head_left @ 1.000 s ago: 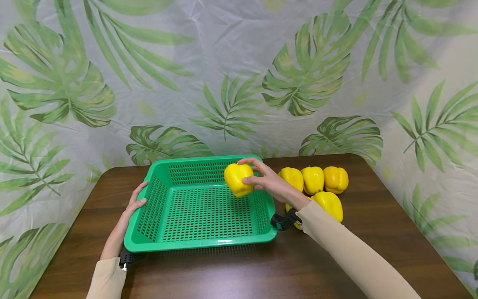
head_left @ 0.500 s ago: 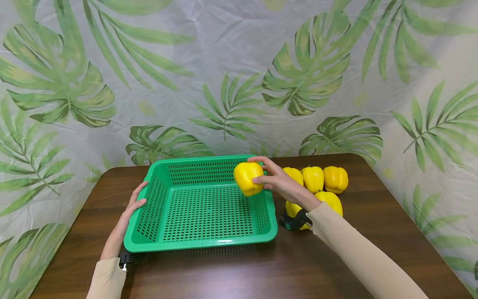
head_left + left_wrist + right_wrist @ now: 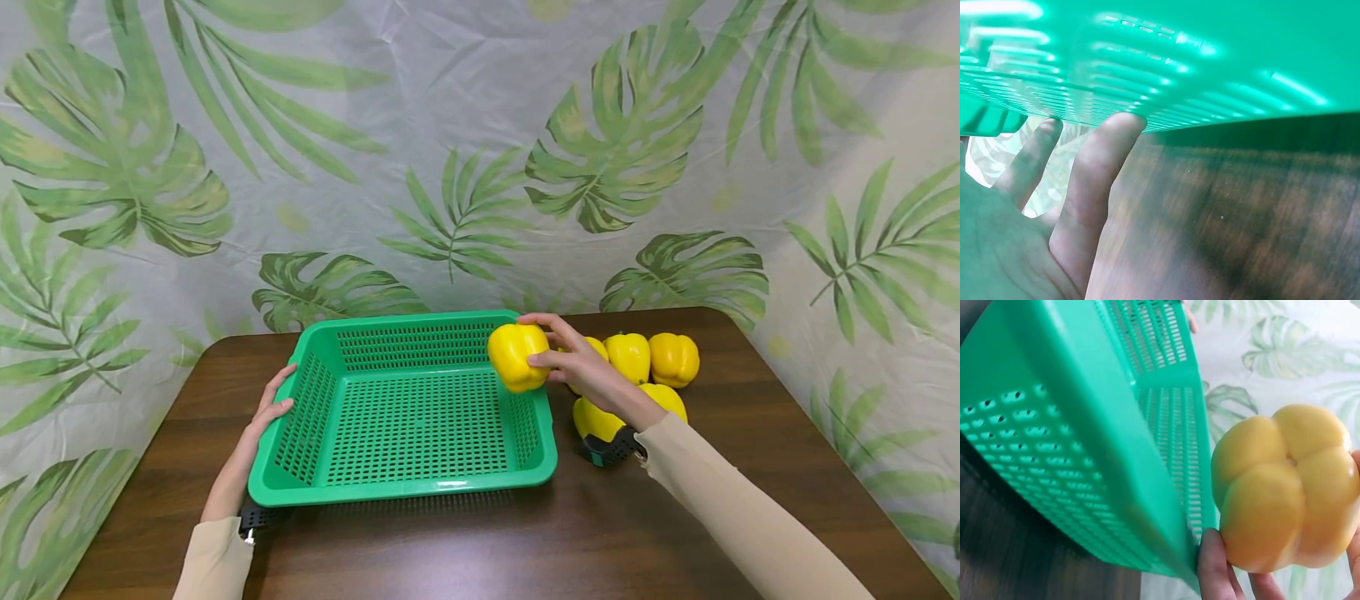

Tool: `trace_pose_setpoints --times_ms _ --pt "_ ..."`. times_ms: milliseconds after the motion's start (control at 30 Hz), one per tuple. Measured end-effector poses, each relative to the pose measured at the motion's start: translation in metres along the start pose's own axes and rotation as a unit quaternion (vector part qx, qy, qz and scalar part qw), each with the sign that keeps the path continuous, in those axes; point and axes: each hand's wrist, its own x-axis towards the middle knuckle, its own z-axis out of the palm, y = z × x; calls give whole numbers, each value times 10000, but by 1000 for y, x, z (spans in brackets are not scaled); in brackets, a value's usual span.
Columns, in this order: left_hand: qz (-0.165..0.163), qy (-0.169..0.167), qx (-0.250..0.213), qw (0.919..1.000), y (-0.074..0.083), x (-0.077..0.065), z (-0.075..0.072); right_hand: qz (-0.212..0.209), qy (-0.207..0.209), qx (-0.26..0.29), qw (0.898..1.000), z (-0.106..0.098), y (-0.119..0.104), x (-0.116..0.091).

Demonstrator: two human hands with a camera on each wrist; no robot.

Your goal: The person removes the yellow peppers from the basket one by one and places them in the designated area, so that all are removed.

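Note:
A yellow bell pepper (image 3: pixel 517 357) is pinched in my right hand (image 3: pixel 581 365), above the right end of a green plastic basket (image 3: pixel 405 492). In the right wrist view the pepper (image 3: pixel 1272 494) shows its lobed end, and the fingers (image 3: pixel 1213 565) curve round it beside the basket's rim. My left hand (image 3: pixel 258 425) rests against the basket's left side. Seen from the left wrist, its fairly straight fingers (image 3: pixel 1094 169) touch the slotted outer wall (image 3: pixel 1260 56). The basket's slotted floor is bare.
Several yellow bell peppers (image 3: pixel 673 360) sit grouped on the brown wooden table (image 3: pixel 750 467), right of the basket; my right hand and forearm partly cover some. A leaf-patterned cloth (image 3: pixel 465 125) hangs behind the table.
My right hand has moved right with the pepper, from over the basket's interior to its right end. The left hand and the basket have stayed put.

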Motion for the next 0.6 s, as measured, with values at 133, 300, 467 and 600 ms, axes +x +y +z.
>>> trace_pose_setpoints --times_ms 133,300,467,600 --pt "-232 195 -1 9995 -6 -2 -6 -28 16 160 9999 -5 2 -4" --pt "-165 154 34 9997 7 -1 7 -11 43 319 9995 -12 4 -10" --pt "-77 77 99 9999 11 0 11 17 164 208 9996 -18 7 -16" --pt "-37 89 172 9998 8 1 9 -15 217 101 9997 -23 10 -22"
